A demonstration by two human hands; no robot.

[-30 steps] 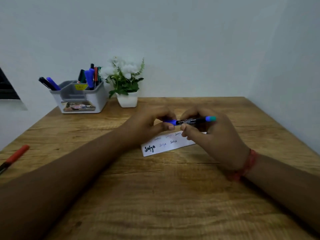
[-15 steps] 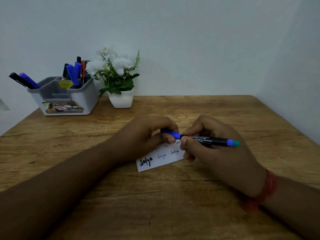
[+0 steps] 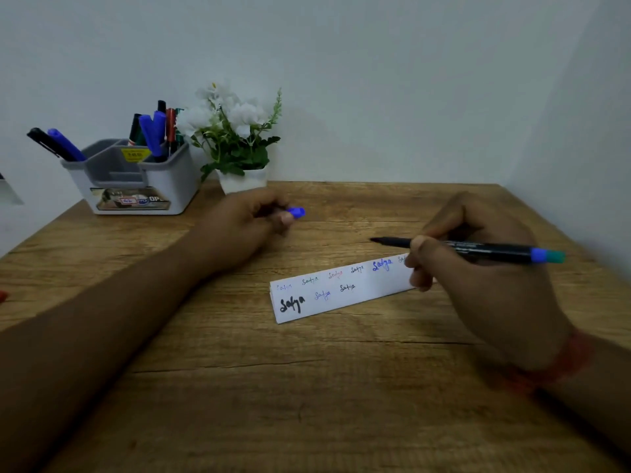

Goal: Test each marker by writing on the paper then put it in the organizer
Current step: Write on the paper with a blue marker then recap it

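My right hand (image 3: 478,278) grips a black marker (image 3: 485,250) with a blue and green end, its bare tip pointing left above the table. My left hand (image 3: 246,227) holds the marker's blue cap (image 3: 296,212) a good way to the left of the tip. A white paper strip (image 3: 341,295) with several written words lies between and in front of my hands; its right end is under my right fingers. The grey organizer (image 3: 136,179) stands at the back left with several markers in it.
A white pot of white flowers (image 3: 239,148) stands right of the organizer, behind my left hand. A red marker end (image 3: 2,297) shows at the table's left edge. Walls close off the back and the right side of the wooden table (image 3: 307,404).
My hands have pulled apart: the blue cap came off the marker and moved left with my left hand, while my right hand carried the marker to the right. The paper strip is now mostly uncovered.
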